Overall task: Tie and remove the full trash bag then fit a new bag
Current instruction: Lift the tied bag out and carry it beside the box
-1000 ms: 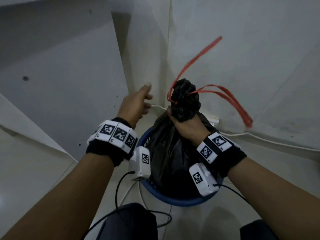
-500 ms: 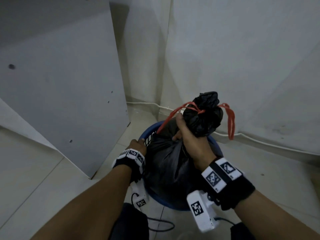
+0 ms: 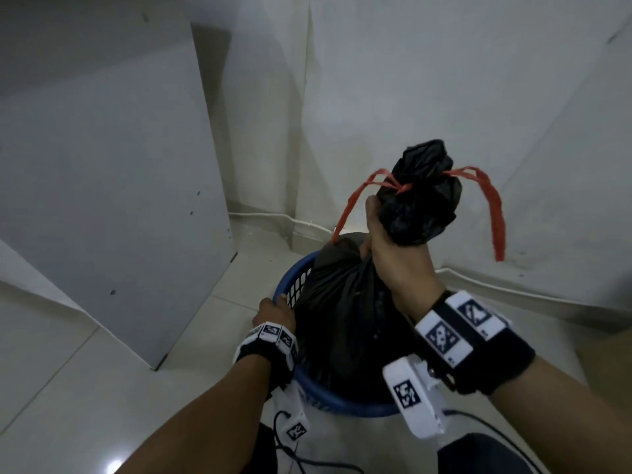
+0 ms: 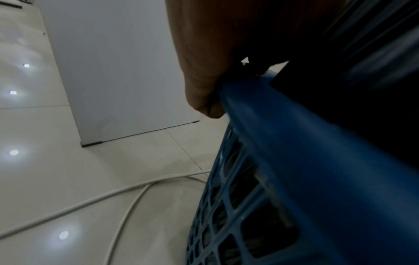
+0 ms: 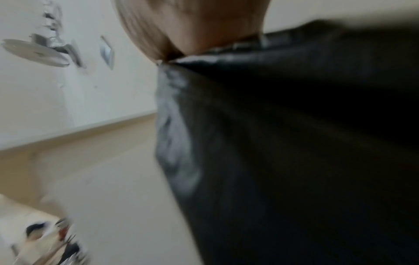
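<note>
Gripping the gathered neck of the black trash bag (image 3: 345, 313) just below its red tie (image 3: 400, 188), the right hand (image 3: 396, 261) is clenched tight round the plastic, likely so the knot stops the fist slipping as the load rises. The bag's body sits mostly inside the blue bin (image 3: 345, 403) on the tiled floor (image 3: 102, 388). The left hand (image 3: 275, 311) curls over the bin's left rim, thumb hooked outside, probably pinning it down so only the bag lifts
</note>
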